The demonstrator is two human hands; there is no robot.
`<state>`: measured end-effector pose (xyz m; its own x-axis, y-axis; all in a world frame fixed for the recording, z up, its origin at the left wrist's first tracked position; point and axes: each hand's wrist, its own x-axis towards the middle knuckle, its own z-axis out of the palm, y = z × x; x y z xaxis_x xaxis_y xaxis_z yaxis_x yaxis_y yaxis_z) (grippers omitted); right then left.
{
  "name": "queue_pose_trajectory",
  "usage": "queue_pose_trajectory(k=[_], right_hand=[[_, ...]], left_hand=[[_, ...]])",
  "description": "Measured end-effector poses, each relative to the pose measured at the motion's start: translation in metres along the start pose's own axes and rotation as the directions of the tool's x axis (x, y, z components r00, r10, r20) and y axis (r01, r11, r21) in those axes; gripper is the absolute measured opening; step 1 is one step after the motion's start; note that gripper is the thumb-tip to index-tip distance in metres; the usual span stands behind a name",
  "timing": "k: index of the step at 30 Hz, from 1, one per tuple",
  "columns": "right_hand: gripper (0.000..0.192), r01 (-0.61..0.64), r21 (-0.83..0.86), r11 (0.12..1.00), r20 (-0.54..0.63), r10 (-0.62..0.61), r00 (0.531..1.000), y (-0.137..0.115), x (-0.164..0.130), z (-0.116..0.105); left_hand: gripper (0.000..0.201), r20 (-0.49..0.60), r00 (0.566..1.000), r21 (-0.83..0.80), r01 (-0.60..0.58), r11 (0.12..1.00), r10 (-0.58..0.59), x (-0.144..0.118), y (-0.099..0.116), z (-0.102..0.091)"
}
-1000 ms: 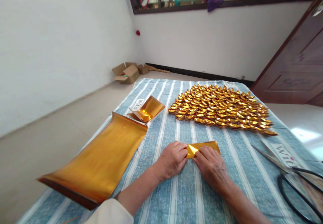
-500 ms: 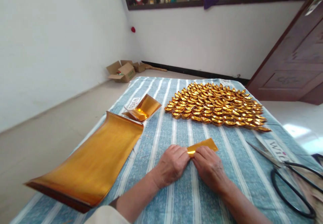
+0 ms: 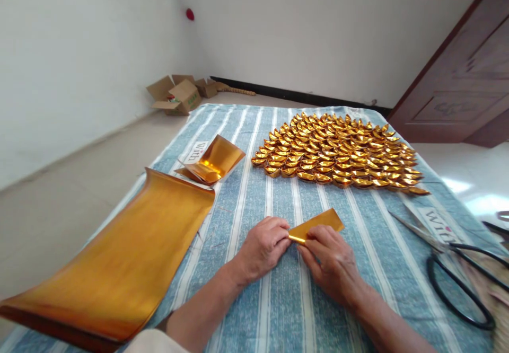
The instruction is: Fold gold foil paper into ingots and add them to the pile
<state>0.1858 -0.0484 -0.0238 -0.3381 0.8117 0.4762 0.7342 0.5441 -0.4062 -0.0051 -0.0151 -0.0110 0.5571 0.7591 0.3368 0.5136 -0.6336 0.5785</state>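
Both hands pinch one small gold foil strip (image 3: 316, 224) on the striped blue cloth (image 3: 278, 310). Left hand (image 3: 262, 247) grips the strip's near-left end, fingers curled over it. Right hand (image 3: 330, 260) clamps the same end from the other side, thumb and fingertips on the fold line. Far end of the strip sticks out past the right hand, tilted up off the cloth, probably because the pinch levers it.

Strip: thin metallic paper, glossy, narrow rectangle, crisp creased edge at the pinch.

Left of the left hand: long stack of gold foil sheets (image 3: 115, 268), ends curled up, matte-orange sheen, within easy reach as stock. Beyond that, a smaller curled foil stack (image 3: 212, 162).

Ahead of both hands: dense field of folded gold ingots (image 3: 338, 151), boat-shaped, shiny, laid in overlapping rows, well apart from the hands so the work zone stays free.

Right of the right hand: black-handled scissors (image 3: 449, 268), blades pointing toward the ingots.
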Motion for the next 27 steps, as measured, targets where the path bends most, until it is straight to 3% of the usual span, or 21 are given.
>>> queue_pose_trajectory(k=[10,20,23,27], right_hand=[[0.027,-0.095,0.047,0.994,-0.064,0.098,0.993,-0.002,0.002,0.001],[0.028,-0.109,-0.011,0.994,-0.084,0.108,0.991,-0.001,0.004,0.006],[0.029,-0.112,-0.02,0.994,-0.083,0.11,0.99,0.0,0.003,0.007],[0.031,-0.111,-0.013,0.994,-0.064,0.11,0.992,0.001,0.002,0.007]], left_hand=[[0.014,-0.082,0.99,0.076,0.118,0.99,-0.112,0.004,0.001,0.011],[0.014,-0.226,0.972,0.371,0.141,0.918,-0.059,0.0,0.017,0.015],[0.011,-0.233,0.971,0.399,0.046,0.916,0.053,-0.009,0.032,0.016],[0.025,-0.131,0.979,0.371,-0.099,0.924,0.157,-0.023,0.048,0.025]])
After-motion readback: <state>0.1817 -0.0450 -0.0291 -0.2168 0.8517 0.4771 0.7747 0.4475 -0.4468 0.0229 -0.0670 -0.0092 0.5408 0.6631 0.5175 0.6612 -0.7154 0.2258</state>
